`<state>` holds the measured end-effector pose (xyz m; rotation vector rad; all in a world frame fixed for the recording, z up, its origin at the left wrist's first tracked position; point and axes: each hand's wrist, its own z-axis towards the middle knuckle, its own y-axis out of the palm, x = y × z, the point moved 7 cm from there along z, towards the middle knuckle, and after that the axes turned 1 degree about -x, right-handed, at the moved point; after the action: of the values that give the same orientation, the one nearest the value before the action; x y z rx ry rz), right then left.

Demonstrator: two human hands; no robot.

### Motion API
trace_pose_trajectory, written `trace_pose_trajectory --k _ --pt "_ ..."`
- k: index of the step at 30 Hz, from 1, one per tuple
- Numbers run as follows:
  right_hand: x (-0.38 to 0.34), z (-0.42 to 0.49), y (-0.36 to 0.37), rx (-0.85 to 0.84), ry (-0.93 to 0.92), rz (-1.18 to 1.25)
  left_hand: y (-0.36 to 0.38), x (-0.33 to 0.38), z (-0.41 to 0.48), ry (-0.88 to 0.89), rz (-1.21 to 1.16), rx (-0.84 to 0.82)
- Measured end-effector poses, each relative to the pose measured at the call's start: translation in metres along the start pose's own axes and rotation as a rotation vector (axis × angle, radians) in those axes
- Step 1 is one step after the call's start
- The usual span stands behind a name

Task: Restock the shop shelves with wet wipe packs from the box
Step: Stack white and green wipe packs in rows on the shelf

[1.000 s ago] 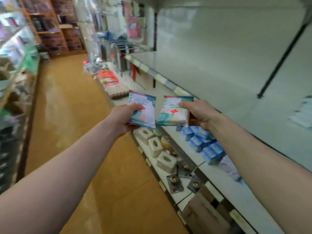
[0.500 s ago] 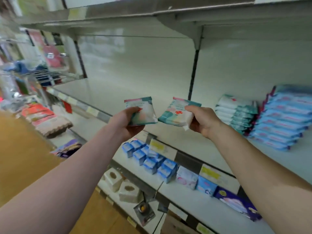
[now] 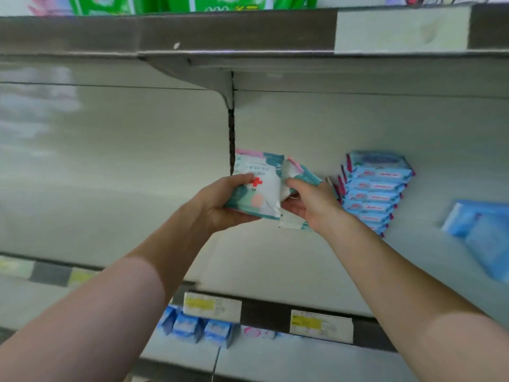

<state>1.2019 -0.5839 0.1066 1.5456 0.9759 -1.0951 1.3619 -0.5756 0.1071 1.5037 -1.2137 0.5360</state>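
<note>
1. Packs were held apart a moment ago, now they're bunched together: left hand [image 3: 220, 206] gripping one wipe pack [image 3: 257, 195], right hand [image 3: 315, 209] clutching the second pack [image 3: 302, 175].
2. Both now hang over the shelf [image 3: 275, 271], just beside the blue stack [image 3: 374, 188], so I reckon they're about to get put down.

Glossy plastic-film wet wipe pack [image 3: 257, 188], smooth pale painted-metal shelf [image 3: 261, 271], paper price labels [image 3: 212, 306], shiny blue plastic-wrapped stacked packs [image 3: 374, 188]

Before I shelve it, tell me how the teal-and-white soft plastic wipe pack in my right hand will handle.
Probably floppy: the teal-and-white soft plastic wipe pack looks bent around the right hand. Likely light: one hand alone holds it up. Its shiny film may be slippery, so it could slide on the smooth white metal shelf.
</note>
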Motion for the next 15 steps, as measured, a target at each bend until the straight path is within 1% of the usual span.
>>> trace_pose_trajectory --k 2,5,7,12,15 --pt "0.000 0.001 0.001 0.000 -0.005 0.007 0.005 0.000 0.008 -0.033 0.045 -0.019" --pt "0.002 -0.003 -0.002 -0.028 0.059 -0.113 0.003 0.008 0.022 -0.043 0.071 0.005" --pt "0.003 -0.004 -0.007 -0.012 0.075 -0.155 0.000 0.013 0.030 -0.056 0.107 0.004" --pt "-0.006 -0.003 -0.011 0.113 -0.047 -0.097 0.010 0.009 0.040 -0.120 0.209 -0.077" --pt "-0.010 -0.001 -0.018 0.157 -0.054 -0.068 0.017 0.006 0.041 -0.150 0.215 -0.121"
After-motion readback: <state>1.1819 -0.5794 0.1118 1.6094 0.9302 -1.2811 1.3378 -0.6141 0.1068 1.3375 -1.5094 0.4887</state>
